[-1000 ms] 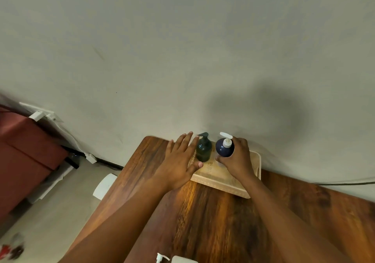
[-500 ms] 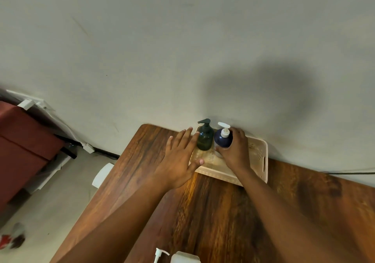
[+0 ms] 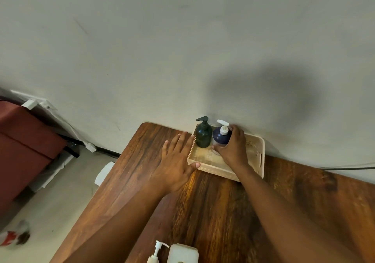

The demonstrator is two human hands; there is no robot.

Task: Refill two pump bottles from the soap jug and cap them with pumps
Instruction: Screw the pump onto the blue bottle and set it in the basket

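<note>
A dark green pump bottle (image 3: 203, 134) with a dark pump stands upright in the far left corner of a cream plastic basket (image 3: 257, 154). Beside it on the right stands a navy bottle (image 3: 220, 138) with a white pump. My right hand (image 3: 231, 147) is wrapped around the navy bottle inside the basket. My left hand (image 3: 176, 161) lies flat with fingers spread against the basket's left wall and the table. At the bottom edge, a white soap jug (image 3: 182, 253) and a white pump (image 3: 157, 251) are partly cut off.
The wooden table (image 3: 213, 208) reaches a grey wall right behind the basket. A dark red piece of furniture (image 3: 24, 141) stands on the floor to the left, with a white object (image 3: 103, 173) by the table's edge. A dark cable (image 3: 345, 168) runs along the wall at right.
The view has tilted and come closer, so more of the basket shows. My left hand has slid a little off the green bottle toward the basket's left wall. My right hand stays on the navy bottle.
</note>
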